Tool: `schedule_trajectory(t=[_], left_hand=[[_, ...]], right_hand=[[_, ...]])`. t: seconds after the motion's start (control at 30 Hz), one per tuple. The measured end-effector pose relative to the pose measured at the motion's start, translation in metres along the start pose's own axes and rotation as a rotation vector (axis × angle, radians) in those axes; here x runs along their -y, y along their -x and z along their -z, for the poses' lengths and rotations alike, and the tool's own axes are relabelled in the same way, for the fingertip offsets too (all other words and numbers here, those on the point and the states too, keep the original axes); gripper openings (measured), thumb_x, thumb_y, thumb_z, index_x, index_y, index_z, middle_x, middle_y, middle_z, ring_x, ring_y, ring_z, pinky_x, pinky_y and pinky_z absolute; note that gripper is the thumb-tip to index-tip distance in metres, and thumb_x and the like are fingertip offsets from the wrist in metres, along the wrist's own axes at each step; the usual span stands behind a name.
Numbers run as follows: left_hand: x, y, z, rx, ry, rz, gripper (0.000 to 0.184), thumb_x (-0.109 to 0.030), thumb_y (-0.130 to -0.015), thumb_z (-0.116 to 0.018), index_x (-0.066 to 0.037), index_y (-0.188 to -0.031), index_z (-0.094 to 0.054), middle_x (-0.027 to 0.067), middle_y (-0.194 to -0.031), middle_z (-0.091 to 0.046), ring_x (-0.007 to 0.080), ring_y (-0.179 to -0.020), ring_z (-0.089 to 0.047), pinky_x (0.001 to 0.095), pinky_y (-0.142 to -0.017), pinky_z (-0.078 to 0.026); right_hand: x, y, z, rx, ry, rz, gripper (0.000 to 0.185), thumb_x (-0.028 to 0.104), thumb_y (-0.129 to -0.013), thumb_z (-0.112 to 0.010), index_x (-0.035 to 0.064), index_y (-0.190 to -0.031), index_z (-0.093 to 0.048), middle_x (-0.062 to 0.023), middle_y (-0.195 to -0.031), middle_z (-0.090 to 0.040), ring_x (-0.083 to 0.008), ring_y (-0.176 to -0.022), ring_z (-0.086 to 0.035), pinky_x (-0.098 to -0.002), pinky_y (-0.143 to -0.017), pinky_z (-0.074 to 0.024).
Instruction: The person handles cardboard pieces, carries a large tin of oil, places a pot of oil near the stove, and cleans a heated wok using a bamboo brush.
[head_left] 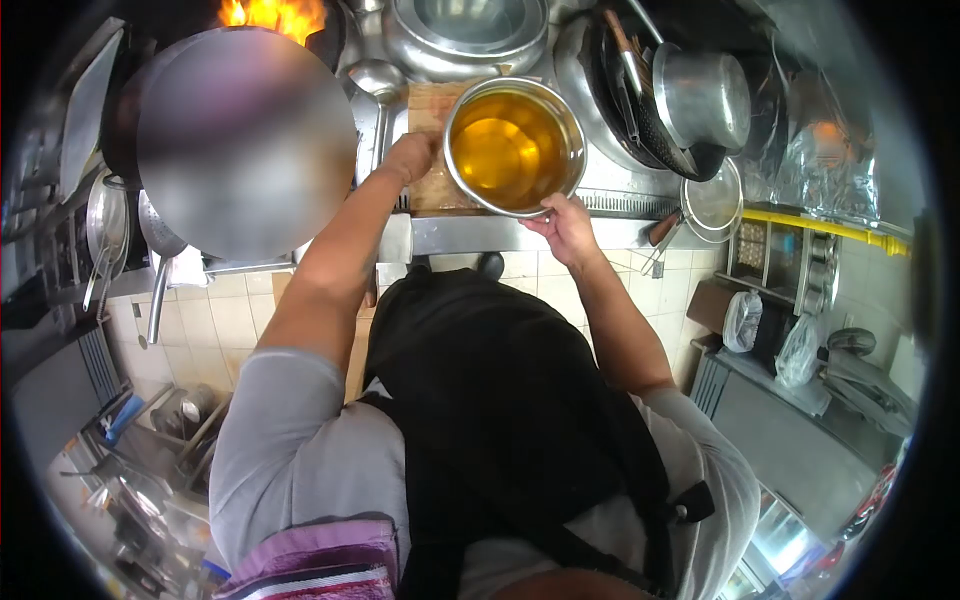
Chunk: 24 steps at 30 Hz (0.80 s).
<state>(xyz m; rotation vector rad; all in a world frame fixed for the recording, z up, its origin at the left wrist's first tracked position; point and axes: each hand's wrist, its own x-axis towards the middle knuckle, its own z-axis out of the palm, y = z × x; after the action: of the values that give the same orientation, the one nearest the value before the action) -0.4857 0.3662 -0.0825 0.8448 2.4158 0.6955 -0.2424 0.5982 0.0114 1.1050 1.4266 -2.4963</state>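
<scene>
A round metal pot [578, 140] with clear amber liquid, which looks like oil, sits on a brown sheet [430, 100] that resembles cardboard. My right hand [567, 228] grips the near rim, thumb on top and fingers below. Left of the pot, my left hand [410, 157] is closed over the brown sheet, close to the pot's side; what its fingers hold, if anything, is hidden. A metal ladle [375, 78] lies beside it, its handle running down past my left wrist.
Flames [275, 15] rise behind a large blurred round shape [245, 145] on the left. A big lidded metal vessel [467, 45] stands at the back. To the right are a saucepan [700, 98], a wire strainer [712, 200] and a yellow pipe [830, 230].
</scene>
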Motion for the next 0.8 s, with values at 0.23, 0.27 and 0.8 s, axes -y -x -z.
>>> schedule_trajectory(t=[0.23, 0.27, 0.8], left_hand=[[-0.030, 0.062, 0.029, -0.423, 0.779, 0.121, 0.032, -0.023, -0.108, -0.064, -0.004, -0.131, -0.075, 0.0172, -0.115, -0.076, 0.0236, -0.098, -0.075, 0.0360, -0.088, -0.060], [-0.041, 0.074, 0.035, -0.346, 0.881, 0.155, 0.033, -0.024, -0.108, -0.066, -0.003, -0.131, -0.075, 0.0132, -0.111, -0.075, 0.0180, -0.093, -0.073, 0.0338, -0.082, -0.061], [-0.089, 0.106, 0.010, -0.327, 1.048, 0.314, 0.039, -0.009, -0.105, -0.067, 0.007, -0.140, -0.066, 0.0054, -0.093, -0.073, 0.0089, -0.064, -0.061, 0.0258, -0.056, -0.056]], right_hand=[[-0.032, -0.004, 0.017, -0.013, 0.073, -0.001, 0.052, 0.010, -0.096, -0.058, -0.0039, -0.145, -0.046, -0.0205, -0.128, -0.066, -0.0317, -0.101, -0.073, -0.0442, -0.081, -0.0670], [-0.035, -0.006, 0.023, 0.010, 0.080, -0.025, 0.053, 0.010, -0.096, -0.058, -0.0032, -0.146, -0.044, -0.0208, -0.129, -0.066, -0.0326, -0.102, -0.073, -0.0448, -0.082, -0.0672], [-0.002, 0.028, 0.040, 0.153, 0.141, -0.062, 0.071, 0.035, -0.105, -0.071, 0.0018, -0.156, -0.034, -0.0202, -0.123, -0.068, -0.0284, -0.088, -0.076, -0.0395, -0.079, -0.0668]])
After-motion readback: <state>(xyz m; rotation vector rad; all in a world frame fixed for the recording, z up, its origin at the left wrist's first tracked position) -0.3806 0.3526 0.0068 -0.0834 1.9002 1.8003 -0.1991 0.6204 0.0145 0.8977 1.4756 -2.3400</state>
